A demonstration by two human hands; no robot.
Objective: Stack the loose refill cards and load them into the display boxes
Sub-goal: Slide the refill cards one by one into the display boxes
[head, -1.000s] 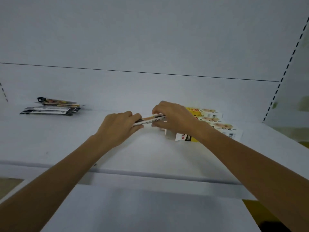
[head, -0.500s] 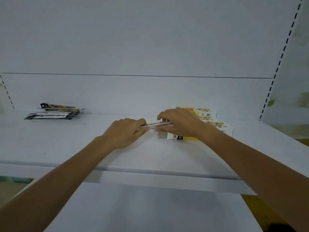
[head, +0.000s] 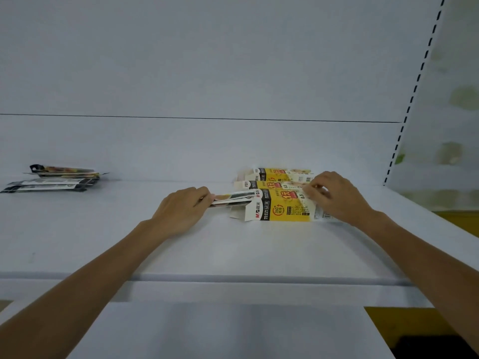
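Observation:
Three yellow-and-white display boxes lie on their sides on the white shelf [head: 233, 255], one behind another. My left hand [head: 181, 208] grips a thin stack of refill cards [head: 233, 198], whose far end sits in the open left end of the nearest box [head: 280, 206]. My right hand [head: 334, 195] rests on the right end of that box, its fingers curled over the top edge. Two more boxes [head: 274, 177] lie behind it. Loose refill cards [head: 51, 178] in dark packaging are piled at the far left of the shelf.
The shelf's back panel [head: 207, 146] rises just behind the boxes. A slotted upright [head: 404, 125] stands at the right. A lower white shelf [head: 220, 332] juts out below the front edge.
My right hand has let go of the card stack and moved right onto the nearest box's end. My left hand has pushed the stack right into the box opening.

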